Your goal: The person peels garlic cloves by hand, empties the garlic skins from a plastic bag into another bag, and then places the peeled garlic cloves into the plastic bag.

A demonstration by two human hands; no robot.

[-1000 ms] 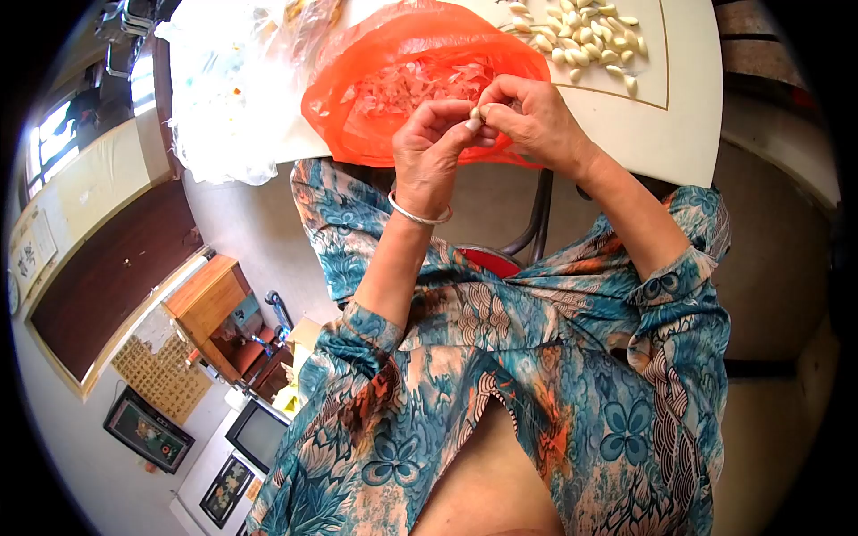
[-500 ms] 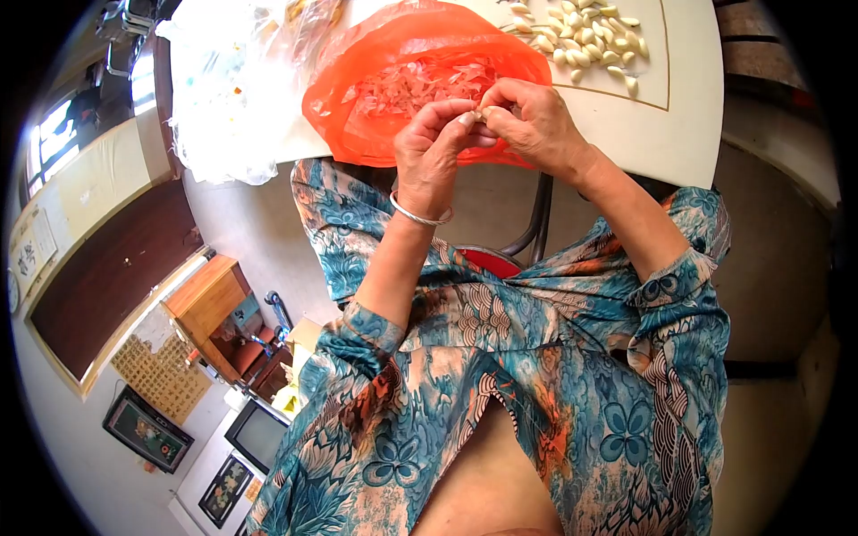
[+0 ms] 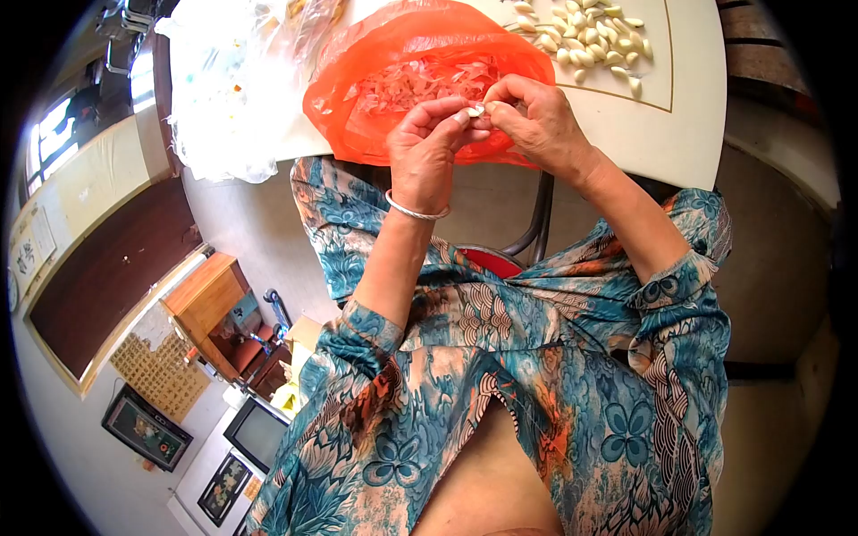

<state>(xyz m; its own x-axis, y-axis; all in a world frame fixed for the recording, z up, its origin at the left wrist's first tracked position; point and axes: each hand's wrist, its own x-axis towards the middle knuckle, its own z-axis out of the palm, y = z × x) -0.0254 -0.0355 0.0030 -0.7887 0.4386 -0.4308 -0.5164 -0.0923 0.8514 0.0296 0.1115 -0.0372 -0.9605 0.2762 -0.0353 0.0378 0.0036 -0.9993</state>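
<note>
Between the thumb and fingers of my left hand (image 3: pixel 431 152) is a small white garlic clove (image 3: pixel 475 112). My right hand (image 3: pixel 536 121) pinches at the clove's right end, its thumb and forefinger close together; whether a bit of skin is between them is too small to tell. Both hands are over the near edge of an open red plastic bag (image 3: pixel 357 45), which holds a heap of papery garlic skins (image 3: pixel 411 85). Beyond my right hand, a pile of peeled garlic cloves (image 3: pixel 594 36) lies on the table.
The white table (image 3: pixel 688 134) has a brown line near its edge. Clear plastic bags (image 3: pixel 219 98) lie at its left side. Below the table edge are my knees and a red stool seat (image 3: pixel 492 261). A wooden cabinet (image 3: pixel 204 299) stands off to the left.
My hands have drawn slightly apart, and the white clove now shows between them. The left hand has shifted a little to the left.
</note>
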